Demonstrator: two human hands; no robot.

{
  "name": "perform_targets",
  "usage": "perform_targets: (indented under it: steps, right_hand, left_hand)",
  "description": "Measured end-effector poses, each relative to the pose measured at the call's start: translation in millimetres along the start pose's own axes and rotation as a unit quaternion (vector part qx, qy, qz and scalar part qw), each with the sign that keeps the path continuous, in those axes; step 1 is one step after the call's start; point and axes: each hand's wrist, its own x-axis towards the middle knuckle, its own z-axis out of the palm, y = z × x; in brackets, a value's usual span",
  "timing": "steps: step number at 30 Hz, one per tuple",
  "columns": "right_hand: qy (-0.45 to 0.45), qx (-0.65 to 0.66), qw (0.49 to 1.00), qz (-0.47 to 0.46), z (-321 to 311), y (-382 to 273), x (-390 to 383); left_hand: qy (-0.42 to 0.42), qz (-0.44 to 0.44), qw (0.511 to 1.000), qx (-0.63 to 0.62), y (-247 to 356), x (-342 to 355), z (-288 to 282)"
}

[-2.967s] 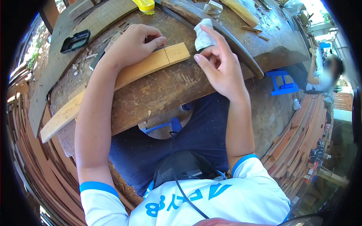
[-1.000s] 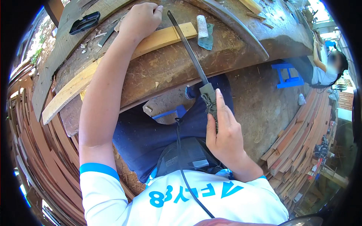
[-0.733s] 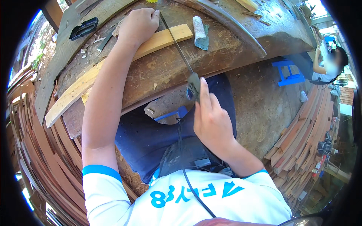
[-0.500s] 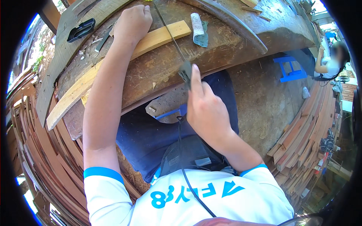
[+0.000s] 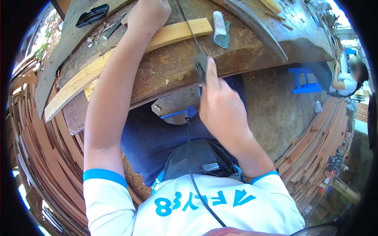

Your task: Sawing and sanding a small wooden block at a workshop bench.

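Observation:
My right hand is closed round the dark handle of a long, thin metal tool, its index finger stretched along the handle. The tool's narrow shaft crosses over a pale yellow wooden strip on the bench and runs off the upper edge. Whether it is a file or a narrow saw I cannot tell. Up at the top edge, my left hand is closed beside the far part of the shaft, above the strip. Its fingers are partly cut off, and what they grip is hidden. My left forearm covers the strip's middle.
A white roll with a grey-green sheet lies on the worn workbench, near a long curved strip. A black tray sits far left. Stacked planks flank both sides. A blue stool and another person are at right.
The whole view has shifted, so the bench things sit further right and a little higher. My right hand and the tool's handle have moved slightly up; both hands keep their hold.

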Motion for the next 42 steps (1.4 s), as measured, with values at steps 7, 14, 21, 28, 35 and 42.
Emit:
perform_targets:
  steps: [7,14,21,28,35,42]
  right_hand:
    - [-0.027,0.03,0.999,-0.004,-17,7,-43]
    - [0.018,-0.022,0.999,-0.016,9,-2,5]
    - [0.001,0.07,0.998,0.01,0,3,-34]
    - [0.033,0.051,0.998,0.013,11,4,44]
    - [0.018,0.046,0.999,-0.002,10,2,22]
    - [-0.044,0.068,0.996,0.04,2,8,-42]
  left_hand:
    - [-0.017,-0.01,0.978,0.209,8,15,23]
    - [0.024,-0.047,0.982,0.183,-7,14,22]
    - [0.019,0.023,0.981,0.192,12,12,17]
    - [-0.017,0.039,0.985,0.167,24,-21,18]
    - [-0.002,0.083,0.98,0.182,35,-90,-9]
    - [-0.032,0.069,0.975,0.21,47,-88,-4]
